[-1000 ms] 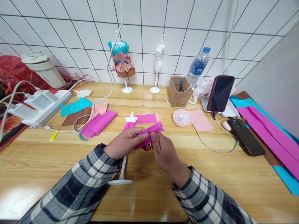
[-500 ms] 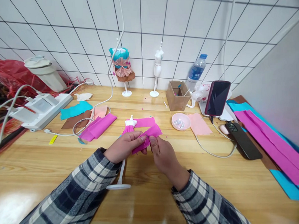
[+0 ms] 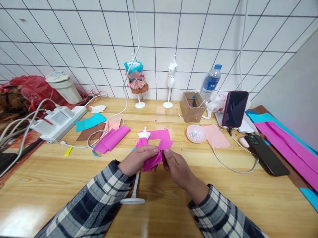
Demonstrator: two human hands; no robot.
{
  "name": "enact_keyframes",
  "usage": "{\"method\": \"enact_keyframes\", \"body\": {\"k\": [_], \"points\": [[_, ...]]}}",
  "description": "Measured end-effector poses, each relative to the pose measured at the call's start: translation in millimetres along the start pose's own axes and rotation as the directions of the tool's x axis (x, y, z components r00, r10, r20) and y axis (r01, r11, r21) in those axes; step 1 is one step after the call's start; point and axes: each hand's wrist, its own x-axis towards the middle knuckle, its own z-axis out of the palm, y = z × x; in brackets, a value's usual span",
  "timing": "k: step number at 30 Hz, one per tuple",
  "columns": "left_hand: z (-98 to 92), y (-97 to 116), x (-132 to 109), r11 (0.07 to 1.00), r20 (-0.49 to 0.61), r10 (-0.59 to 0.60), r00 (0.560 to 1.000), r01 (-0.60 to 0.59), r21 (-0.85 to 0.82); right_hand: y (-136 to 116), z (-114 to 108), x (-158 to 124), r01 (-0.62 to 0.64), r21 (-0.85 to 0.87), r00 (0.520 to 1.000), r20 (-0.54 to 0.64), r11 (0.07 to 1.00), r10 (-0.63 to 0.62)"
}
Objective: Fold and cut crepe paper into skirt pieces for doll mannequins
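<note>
Both hands meet at a piece of magenta crepe paper [image 3: 151,163] near the middle of the table. My left hand [image 3: 137,160] is closed, its thumb pressing on the paper's gathered middle. From the other side, my right hand [image 3: 179,168] pinches the same gathered spot; something thin and dark shows at its fingertips, too small to make out. Just behind my left hand is a small white mannequin [image 3: 144,134] in a magenta paper skirt [image 3: 141,142], its lower part partly hidden by the hand. A flat magenta strip [image 3: 159,134] lies beside the mannequin.
Against the tiled wall stand a dressed mannequin [image 3: 136,80], a bare mannequin [image 3: 171,80], a cardboard box [image 3: 194,112] and a water bottle [image 3: 211,82]. A pink bowl [image 3: 191,139] holds small beads. Phones [image 3: 267,156] and paper sheets [image 3: 294,152] lie right; a power strip [image 3: 64,124] lies left.
The view has tilted up slightly and shifted left. The crepe paper, flatter before, is now drawn in at its middle, its lower half folded down between my hands.
</note>
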Motion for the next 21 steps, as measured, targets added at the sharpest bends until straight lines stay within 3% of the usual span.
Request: {"method": "enact_keyframes", "body": {"k": [6,10,13,21], "points": [[-0.5,0.8,-1.3,0.994,0.011,0.020,1.000,-0.021,0.106,3.4,0.1,2.5,-0.046,0.075,0.999,0.012,0.996,0.045],[-2.0,4.4,-0.4,0.944,-0.128,0.180,0.975,-0.135,0.300,0.6,-3.2,4.1,-0.078,0.109,0.996,0.058,0.991,0.072],[-5.8,4.5,0.8,0.888,-0.130,0.246,0.961,-0.170,0.426,0.6,-5.3,5.2,-0.121,0.138,0.991,0.078,0.983,0.111],[-6.5,-2.3,-0.6,0.960,-0.085,0.125,0.989,-0.099,0.261,4.4,-7.7,6.2,-0.074,-0.007,0.997,0.035,0.997,0.074]]}}
